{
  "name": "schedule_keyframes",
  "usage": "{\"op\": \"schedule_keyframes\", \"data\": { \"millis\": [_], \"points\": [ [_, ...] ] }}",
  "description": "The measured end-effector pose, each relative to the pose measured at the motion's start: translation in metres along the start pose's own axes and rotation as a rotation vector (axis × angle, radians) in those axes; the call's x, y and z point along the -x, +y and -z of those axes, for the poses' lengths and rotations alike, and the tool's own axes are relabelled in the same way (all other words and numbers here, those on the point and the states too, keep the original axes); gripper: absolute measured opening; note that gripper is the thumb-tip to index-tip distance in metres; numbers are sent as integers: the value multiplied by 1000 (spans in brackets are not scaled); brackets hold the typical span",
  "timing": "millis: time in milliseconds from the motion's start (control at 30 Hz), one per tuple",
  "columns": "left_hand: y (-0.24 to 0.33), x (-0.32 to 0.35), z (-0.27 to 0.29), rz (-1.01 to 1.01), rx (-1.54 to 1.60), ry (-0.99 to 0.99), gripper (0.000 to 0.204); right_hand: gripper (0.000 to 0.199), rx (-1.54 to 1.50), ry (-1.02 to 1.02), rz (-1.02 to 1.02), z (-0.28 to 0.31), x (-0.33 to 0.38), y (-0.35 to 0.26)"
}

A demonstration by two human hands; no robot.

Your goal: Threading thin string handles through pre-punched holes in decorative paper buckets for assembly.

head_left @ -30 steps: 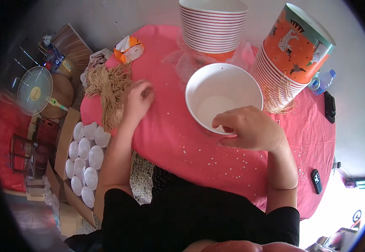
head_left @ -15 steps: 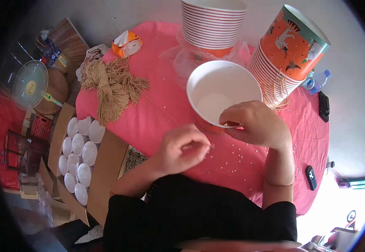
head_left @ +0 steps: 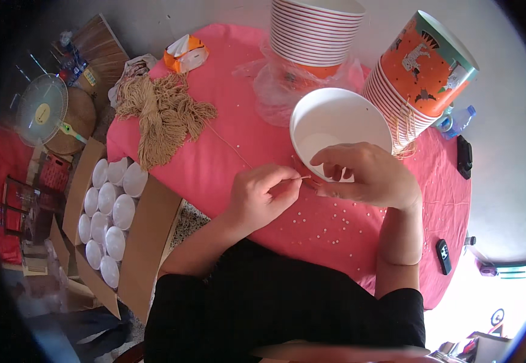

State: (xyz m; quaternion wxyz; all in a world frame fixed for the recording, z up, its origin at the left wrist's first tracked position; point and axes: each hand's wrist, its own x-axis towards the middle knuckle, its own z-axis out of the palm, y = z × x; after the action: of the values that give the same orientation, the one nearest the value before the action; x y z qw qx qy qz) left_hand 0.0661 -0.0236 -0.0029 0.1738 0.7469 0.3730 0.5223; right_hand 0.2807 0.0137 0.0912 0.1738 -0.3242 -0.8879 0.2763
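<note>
A thin tan string (head_left: 293, 179) is pinched by the left hand (head_left: 263, 196) just beside the white paper bowl (head_left: 335, 124); the bowl's near rim is gripped by the curled right hand (head_left: 365, 175).

Both hands meet close together, left hand (head_left: 261, 196) pinched, right hand (head_left: 365, 175) curled, forearms bent inward.

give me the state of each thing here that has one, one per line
left hand: pinched on a thin string
right hand: gripping the white paper bucket's near rim
white paper bucket: upright, open, empty
string bundle: loose heap on the pink tablecloth
left bucket stack: nested, upright
orange bucket stack: nested, tilted
cardboard box: open, holding white cups
desk fan: lying face-up
</note>
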Motion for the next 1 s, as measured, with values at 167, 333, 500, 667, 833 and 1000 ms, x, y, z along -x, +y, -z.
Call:
{"op": "schedule_keyframes", "data": {
  "millis": [167, 333, 500, 667, 833, 1000],
  "points": [
    [-3, 3, -7, 53, 89, 54, 13, 17, 3, 41, 79, 2, 3, 11],
    [-6, 1, -9, 16, 25, 65, 14, 19, 70, 34, 17, 0, 0, 7],
    [-6, 0, -13, 16, 44, 97, 14, 19, 78, 45, 20, -2, -1, 7],
    [-7, 2, -16, 30, 56, 107, 13, 17, 105, 44, 21, -6, -2, 10],
    [-7, 2, -18, 25, 35, 114, 13, 15, 100, 39, -16, -10, -7, 8],
    [-7, 1, -19, 28, 40, 69, 9, 10, 65, 110, 43, -16, -10, 13]
  ]
}}
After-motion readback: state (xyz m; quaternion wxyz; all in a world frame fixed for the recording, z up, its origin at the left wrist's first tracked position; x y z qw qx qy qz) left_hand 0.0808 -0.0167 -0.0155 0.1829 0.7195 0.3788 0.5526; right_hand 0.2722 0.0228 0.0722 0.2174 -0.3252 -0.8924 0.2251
